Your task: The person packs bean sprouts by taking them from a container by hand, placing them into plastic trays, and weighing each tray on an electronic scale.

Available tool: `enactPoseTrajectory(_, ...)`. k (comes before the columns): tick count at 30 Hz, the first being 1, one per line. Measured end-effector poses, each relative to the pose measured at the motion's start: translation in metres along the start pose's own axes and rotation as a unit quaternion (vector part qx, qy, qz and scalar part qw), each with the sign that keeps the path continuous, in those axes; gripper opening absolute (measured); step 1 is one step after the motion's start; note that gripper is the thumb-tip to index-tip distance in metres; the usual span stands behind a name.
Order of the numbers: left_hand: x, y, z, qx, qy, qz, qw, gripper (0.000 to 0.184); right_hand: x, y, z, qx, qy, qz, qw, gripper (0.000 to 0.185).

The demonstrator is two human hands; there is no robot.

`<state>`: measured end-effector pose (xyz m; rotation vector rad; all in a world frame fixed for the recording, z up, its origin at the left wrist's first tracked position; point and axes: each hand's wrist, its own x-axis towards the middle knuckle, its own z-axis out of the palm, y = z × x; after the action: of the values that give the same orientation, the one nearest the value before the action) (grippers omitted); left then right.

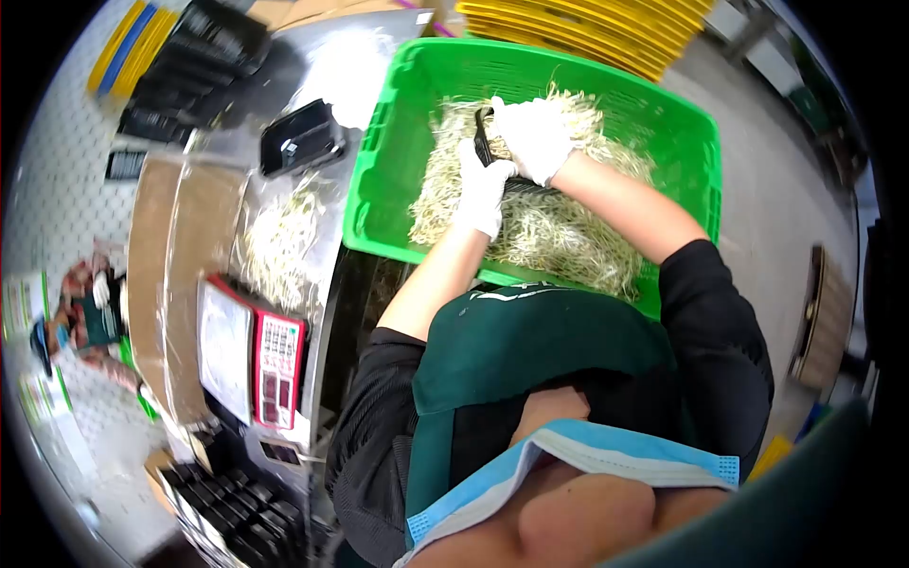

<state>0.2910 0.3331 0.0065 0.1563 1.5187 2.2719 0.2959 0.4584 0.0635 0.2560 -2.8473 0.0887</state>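
Note:
A black plastic tray (484,139) is tilted over the bean sprouts (559,232) that fill much of a green crate (379,180). My left hand (481,192), in a white glove, grips the tray's near side, thumb along its edge. Over the tray lies my right hand (535,140), also gloved in white, touching the far rim. Its fingers curl downward, and whatever is under them is hidden. Both hands cover most of the tray's inside.
Left of the crate, a metal table bears another black tray (301,139), loose sprouts (282,241) and a red scale (277,364). Stacked black trays (227,511) stand lower left. Yellow crates (587,33) are stacked behind. Another person (99,308) is at far left.

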Motion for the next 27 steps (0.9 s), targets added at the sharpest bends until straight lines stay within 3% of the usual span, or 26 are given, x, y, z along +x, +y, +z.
enactPoseTrajectory(1, -0.009, 0.008, -0.002, -0.048, 0.078, 0.051, 0.994, 0.052, 0.006, -0.016, -0.009, 0.05, 0.033, -0.04, 0.997, 0.038)
enactPoseTrajectory(4, -0.033, 0.045, -0.038, -0.098, 0.164, 0.103, 0.976, 0.041, 0.034, -0.068, -0.013, 0.126, 0.05, -0.106, 0.985, 0.044)
enactPoseTrajectory(7, -0.064, 0.079, -0.083, -0.185, 0.208, 0.187, 0.942, 0.049, 0.064, -0.132, -0.022, 0.195, -0.015, -0.194, 0.961, 0.049)
enactPoseTrajectory(9, -0.089, 0.107, -0.115, -0.163, 0.207, 0.273, 0.925, 0.074, 0.079, -0.183, -0.032, 0.221, -0.031, -0.253, 0.941, 0.049)
enactPoseTrajectory(11, -0.122, 0.137, -0.153, -0.154, 0.3, 0.306, 0.89, 0.078, 0.094, -0.25, -0.04, 0.206, 0.009, -0.29, 0.935, 0.05)
enactPoseTrajectory(12, -0.138, 0.153, -0.171, -0.147, 0.347, 0.318, 0.87, 0.081, 0.105, -0.284, -0.047, 0.221, -0.039, -0.314, 0.922, 0.057)
enactPoseTrajectory(13, -0.158, 0.177, -0.174, -0.169, 0.393, 0.316, 0.847, 0.081, 0.113, -0.313, -0.043, 0.248, 0.003, -0.345, 0.905, 0.066)
enactPoseTrajectory(14, -0.16, 0.174, -0.219, -0.155, 0.399, 0.401, 0.81, 0.069, 0.121, -0.348, -0.048, 0.24, 0.017, -0.382, 0.892, 0.069)
enactPoseTrajectory(15, -0.177, 0.186, -0.247, -0.149, 0.418, 0.419, 0.792, 0.069, 0.127, -0.382, -0.052, 0.232, 0.033, -0.414, 0.88, 0.071)
enactPoseTrajectory(17, -0.212, 0.211, -0.292, -0.163, 0.403, 0.445, 0.783, 0.052, 0.139, -0.446, -0.049, 0.259, 0.06, -0.457, 0.849, 0.071)
enactPoseTrajectory(19, -0.235, 0.219, -0.337, -0.181, 0.46, 0.466, 0.734, 0.031, 0.139, -0.503, -0.054, 0.21, 0.086, -0.49, 0.842, 0.072)
enactPoseTrajectory(20, -0.248, 0.218, -0.351, -0.168, 0.501, 0.445, 0.723, 0.021, 0.138, -0.526, -0.064, 0.172, 0.011, -0.489, 0.855, 0.072)
enactPoseTrajectory(22, -0.27, 0.209, -0.386, -0.122, 0.57, 0.384, 0.716, 0.009, 0.138, -0.564, -0.039, 0.181, -0.037, -0.483, 0.856, 0.072)
enactPoseTrajectory(23, -0.279, 0.204, -0.406, -0.09, 0.595, 0.346, 0.72, 0.01, 0.139, -0.578, -0.033, 0.182, -0.081, -0.469, 0.86, 0.073)
enactPoseTrajectory(24, -0.284, 0.201, -0.412, 0.006, 0.637, 0.254, 0.728, 0.023, 0.14, -0.578, -0.037, 0.166, -0.108, -0.468, 0.862, 0.073)
enactPoseTrajectory(25, -0.283, 0.178, -0.442, 0.022, 0.592, 0.315, 0.741, 0.043, 0.137, -0.585, -0.041, 0.169, -0.134, -0.469, 0.856, 0.068)
enactPoseTrajectory(27, -0.296, 0.188, -0.46, 0.168, 0.614, 0.319, 0.702, 0.055, 0.135, -0.598, -0.021, 0.178, -0.155, -0.485, 0.842, 0.059)
